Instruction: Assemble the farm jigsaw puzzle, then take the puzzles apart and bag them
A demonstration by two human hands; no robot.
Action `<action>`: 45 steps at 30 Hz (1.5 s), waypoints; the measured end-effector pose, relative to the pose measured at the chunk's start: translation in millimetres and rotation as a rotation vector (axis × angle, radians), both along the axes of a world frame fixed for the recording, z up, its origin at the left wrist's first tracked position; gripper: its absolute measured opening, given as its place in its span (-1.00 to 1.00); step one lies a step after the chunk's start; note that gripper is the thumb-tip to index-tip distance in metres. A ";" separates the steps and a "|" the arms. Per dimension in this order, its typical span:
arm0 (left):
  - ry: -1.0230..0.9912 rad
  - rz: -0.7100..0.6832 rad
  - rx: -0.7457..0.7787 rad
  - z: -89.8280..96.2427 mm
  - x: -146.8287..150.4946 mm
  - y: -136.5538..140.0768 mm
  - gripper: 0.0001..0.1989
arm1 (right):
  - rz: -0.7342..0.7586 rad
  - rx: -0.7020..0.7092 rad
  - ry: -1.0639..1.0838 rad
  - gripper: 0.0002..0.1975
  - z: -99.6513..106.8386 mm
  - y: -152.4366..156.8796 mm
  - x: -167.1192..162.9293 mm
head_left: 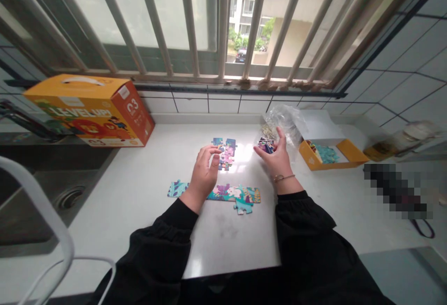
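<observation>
My left hand (206,167) hovers at the left side of a small group of joined puzzle pieces (228,151) in purple, pink and blue. Its fingers are curved, with thumb and forefinger apart and nothing visible between them; it partly covers the group. In my right hand (279,156) is a stack of dark puzzle pieces (266,145), gripped between thumb and fingers. Closer to me lies a joined strip of teal puzzle pieces (251,194), with one part jutting toward me. My left wrist hides a stretch of this strip.
An orange cardboard box (131,114) stands back left, beside a dark sink (35,193). Behind my right hand lies a clear plastic bag (284,121). Further right, an open yellow box (314,163) holds teal pieces. A white cable (59,216) curves through the left foreground.
</observation>
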State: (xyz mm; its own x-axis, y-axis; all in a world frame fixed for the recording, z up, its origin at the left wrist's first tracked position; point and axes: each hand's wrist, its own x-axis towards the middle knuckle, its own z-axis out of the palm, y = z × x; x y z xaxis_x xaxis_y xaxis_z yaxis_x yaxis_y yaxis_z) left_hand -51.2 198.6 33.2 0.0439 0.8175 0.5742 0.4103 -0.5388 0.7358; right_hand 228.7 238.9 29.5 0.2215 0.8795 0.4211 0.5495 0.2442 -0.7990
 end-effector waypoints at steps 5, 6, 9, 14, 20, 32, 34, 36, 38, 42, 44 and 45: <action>0.023 -0.042 -0.033 2.1 1.2 0.4 -0.54 | -0.078 0.095 -0.221 -0.31 5.5 -6.9 -14.9; 0.025 -0.048 -0.035 2.0 1.5 0.9 -0.53 | -0.122 0.132 -0.279 -0.40 6.5 -7.2 -16.0; 0.027 -0.058 -0.041 0.7 2.0 2.6 -0.52 | -0.166 0.175 -0.416 -0.53 6.4 -3.5 -14.0; 0.043 -0.068 -0.061 -1.3 2.5 4.1 -0.48 | -0.008 0.191 -0.476 -0.54 1.3 14.0 -1.6; 0.012 -0.086 -0.052 -0.6 2.8 1.9 -0.52 | 0.083 0.200 -0.340 -0.49 4.9 10.7 -7.7; -0.294 -0.160 -0.371 -8.6 -4.6 9.1 -0.31 | 0.981 -0.135 -0.140 -0.32 4.0 -37.4 -98.4; -0.264 -0.150 -0.382 -7.2 -4.5 8.6 -0.30 | 1.020 -0.182 -0.100 -0.29 6.6 -36.7 -93.5; -0.268 -0.163 -0.398 -3.7 -4.3 7.1 -0.34 | 1.069 -0.246 -0.052 -0.30 10.4 -34.9 -85.8; -0.305 -0.146 -0.402 -0.1 -5.3 5.7 -0.45 | 1.171 -0.370 0.054 -0.31 13.5 -32.8 -76.0; -0.294 0.025 -0.323 5.4 -12.2 3.5 -0.64 | 1.432 -0.702 0.438 -0.21 12.4 -29.0 -48.8; -0.154 0.053 -0.242 9.1 -15.9 0.9 -0.60 | 1.441 -0.783 0.622 -0.16 11.0 -27.7 -34.1; -0.076 0.035 -0.196 11.5 -17.2 -1.0 -0.53 | 1.413 -0.802 0.682 -0.15 11.2 -27.2 -27.9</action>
State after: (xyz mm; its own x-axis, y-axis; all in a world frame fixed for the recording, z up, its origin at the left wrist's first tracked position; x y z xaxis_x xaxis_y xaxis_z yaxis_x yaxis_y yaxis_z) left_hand -68.5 197.7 44.7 -0.0236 0.9141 0.4047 0.3653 -0.3689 0.8547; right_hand 200.9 211.7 40.8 -0.8873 0.4611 -0.0061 -0.1692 -0.3378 -0.9259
